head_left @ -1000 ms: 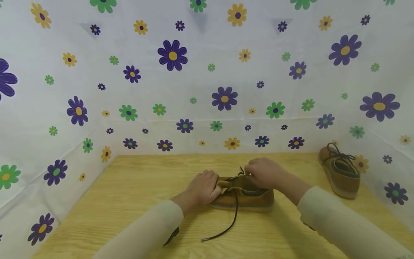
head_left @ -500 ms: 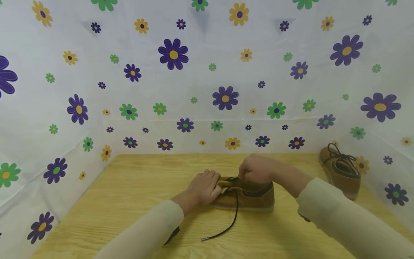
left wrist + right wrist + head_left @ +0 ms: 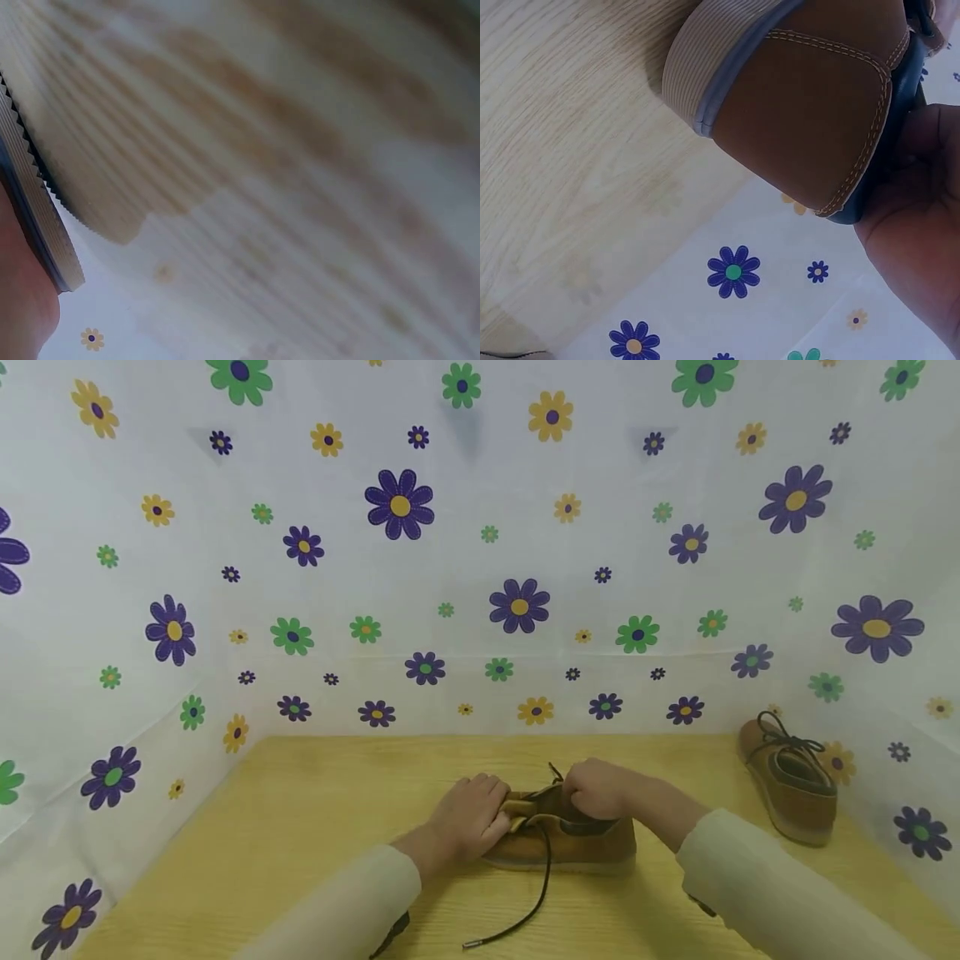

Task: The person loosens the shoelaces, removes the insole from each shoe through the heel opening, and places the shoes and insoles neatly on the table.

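A brown lace-up shoe (image 3: 562, 847) with a pale sole lies sideways on the table, toe to the left. My left hand (image 3: 468, 818) grips its front, fingers over the top and thumb on the near side. My right hand (image 3: 600, 789) is curled at the shoe's opening beside the tongue, its fingertips hidden inside. In the right wrist view, the right hand (image 3: 919, 217) lies against the dark collar, behind the stitched heel (image 3: 802, 112). One dark lace (image 3: 536, 893) hangs loose down the near side onto the table. The left wrist view catches the ribbed sole edge (image 3: 37, 195).
A second brown shoe (image 3: 795, 785), its laces tied in a bow, stands at the table's back right corner. White cloth (image 3: 450, 568) with printed flowers encloses the wooden table (image 3: 315, 810) at the back and both sides.
My right hand rises leftward over the opening, then returns lower and rightward into it. The left hand keeps its grip on the shoe front. The head view tilts slightly up.
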`<action>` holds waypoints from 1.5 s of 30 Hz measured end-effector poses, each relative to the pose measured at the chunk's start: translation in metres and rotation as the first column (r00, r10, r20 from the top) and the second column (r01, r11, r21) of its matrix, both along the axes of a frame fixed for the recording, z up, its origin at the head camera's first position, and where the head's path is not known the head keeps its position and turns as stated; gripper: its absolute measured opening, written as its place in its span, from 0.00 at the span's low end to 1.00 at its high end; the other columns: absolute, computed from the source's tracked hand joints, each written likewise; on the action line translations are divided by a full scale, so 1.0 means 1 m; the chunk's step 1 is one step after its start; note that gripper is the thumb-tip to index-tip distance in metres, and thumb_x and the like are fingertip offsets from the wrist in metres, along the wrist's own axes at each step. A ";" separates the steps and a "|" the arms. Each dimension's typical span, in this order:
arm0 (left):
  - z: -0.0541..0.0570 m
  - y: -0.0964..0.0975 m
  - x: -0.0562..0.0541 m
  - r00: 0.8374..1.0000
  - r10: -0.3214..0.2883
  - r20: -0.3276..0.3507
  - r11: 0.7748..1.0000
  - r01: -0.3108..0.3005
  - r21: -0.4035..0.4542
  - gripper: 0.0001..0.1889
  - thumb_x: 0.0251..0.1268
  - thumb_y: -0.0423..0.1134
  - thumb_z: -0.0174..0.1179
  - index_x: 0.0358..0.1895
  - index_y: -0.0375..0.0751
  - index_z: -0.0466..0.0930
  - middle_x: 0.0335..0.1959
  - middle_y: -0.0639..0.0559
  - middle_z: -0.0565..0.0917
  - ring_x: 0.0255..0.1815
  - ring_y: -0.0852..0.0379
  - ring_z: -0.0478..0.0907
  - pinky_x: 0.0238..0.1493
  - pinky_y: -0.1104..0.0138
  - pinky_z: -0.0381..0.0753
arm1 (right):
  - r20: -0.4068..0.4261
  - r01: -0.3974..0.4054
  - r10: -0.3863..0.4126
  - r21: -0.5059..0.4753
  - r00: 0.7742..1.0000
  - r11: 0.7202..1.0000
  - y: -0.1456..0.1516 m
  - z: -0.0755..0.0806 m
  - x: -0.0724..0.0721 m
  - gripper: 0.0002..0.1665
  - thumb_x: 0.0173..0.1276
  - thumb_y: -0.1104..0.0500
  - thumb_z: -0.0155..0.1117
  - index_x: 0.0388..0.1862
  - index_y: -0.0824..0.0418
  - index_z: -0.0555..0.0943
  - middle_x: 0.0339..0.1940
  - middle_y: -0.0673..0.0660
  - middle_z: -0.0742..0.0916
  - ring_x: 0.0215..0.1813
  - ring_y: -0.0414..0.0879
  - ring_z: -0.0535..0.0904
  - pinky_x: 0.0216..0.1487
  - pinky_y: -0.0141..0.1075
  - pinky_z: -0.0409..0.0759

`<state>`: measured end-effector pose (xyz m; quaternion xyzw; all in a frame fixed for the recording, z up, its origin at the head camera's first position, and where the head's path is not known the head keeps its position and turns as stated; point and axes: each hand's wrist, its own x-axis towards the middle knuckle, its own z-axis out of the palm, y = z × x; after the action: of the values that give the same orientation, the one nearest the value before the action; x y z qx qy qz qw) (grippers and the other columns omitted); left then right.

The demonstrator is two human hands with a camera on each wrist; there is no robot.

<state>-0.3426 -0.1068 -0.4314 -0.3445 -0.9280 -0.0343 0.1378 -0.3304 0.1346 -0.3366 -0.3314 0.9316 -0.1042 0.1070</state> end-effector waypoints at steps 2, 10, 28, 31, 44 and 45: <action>0.004 -0.001 -0.003 1.000 0.012 -0.023 1.000 -0.012 0.010 0.21 0.69 0.45 0.37 0.54 0.42 0.75 0.49 0.49 0.79 0.48 0.51 0.75 0.48 0.57 0.72 | -0.008 0.018 -0.018 0.008 1.000 1.000 -0.002 0.004 -0.004 0.21 0.65 0.72 0.47 0.45 0.68 0.87 0.47 0.63 0.89 0.57 0.61 0.83 0.56 0.50 0.81; 0.017 0.003 -0.017 1.000 0.002 -0.031 1.000 -0.003 -0.013 0.21 0.71 0.46 0.35 0.55 0.41 0.74 0.50 0.48 0.79 0.48 0.51 0.74 0.47 0.59 0.72 | -0.003 0.020 -0.020 0.125 1.000 0.992 -0.002 0.017 -0.023 0.23 0.62 0.74 0.48 0.49 0.67 0.86 0.51 0.63 0.88 0.60 0.61 0.81 0.57 0.49 0.81; 0.007 -0.002 -0.004 0.999 -0.025 -0.038 0.999 0.023 -0.030 0.20 0.71 0.45 0.36 0.53 0.42 0.74 0.46 0.50 0.79 0.44 0.53 0.73 0.46 0.60 0.72 | 0.117 0.008 -0.034 0.213 0.993 0.977 -0.014 0.013 -0.023 0.25 0.66 0.73 0.42 0.43 0.61 0.88 0.46 0.56 0.89 0.55 0.52 0.83 0.57 0.45 0.80; 0.006 -0.002 -0.003 0.998 -0.039 -0.046 0.999 0.038 -0.028 0.18 0.70 0.45 0.37 0.50 0.43 0.74 0.43 0.51 0.78 0.42 0.54 0.72 0.45 0.59 0.72 | 0.143 0.030 -0.064 0.232 0.988 0.972 -0.015 0.010 -0.026 0.25 0.67 0.72 0.42 0.41 0.59 0.88 0.41 0.52 0.88 0.49 0.46 0.82 0.55 0.43 0.80; 0.004 0.004 -0.001 1.000 -0.011 -0.004 0.999 0.011 -0.051 0.19 0.71 0.46 0.34 0.51 0.43 0.73 0.46 0.51 0.78 0.42 0.54 0.71 0.43 0.61 0.68 | 0.259 -0.028 -0.052 0.297 0.965 0.955 -0.014 0.010 -0.025 0.19 0.70 0.69 0.43 0.28 0.60 0.82 0.30 0.51 0.80 0.35 0.43 0.73 0.41 0.35 0.73; 0.005 0.003 -0.001 1.000 -0.008 -0.006 0.999 0.008 -0.053 0.19 0.71 0.46 0.34 0.50 0.43 0.72 0.45 0.51 0.78 0.41 0.54 0.70 0.42 0.62 0.67 | 0.268 -0.023 -0.058 0.289 0.962 0.957 -0.015 0.011 -0.024 0.19 0.70 0.69 0.43 0.26 0.59 0.80 0.28 0.50 0.78 0.34 0.42 0.72 0.40 0.35 0.72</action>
<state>-0.3434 -0.1034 -0.4262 -0.3518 -0.9267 -0.0090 0.1314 -0.3547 0.1199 -0.3260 -0.2861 0.9160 -0.0127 0.2811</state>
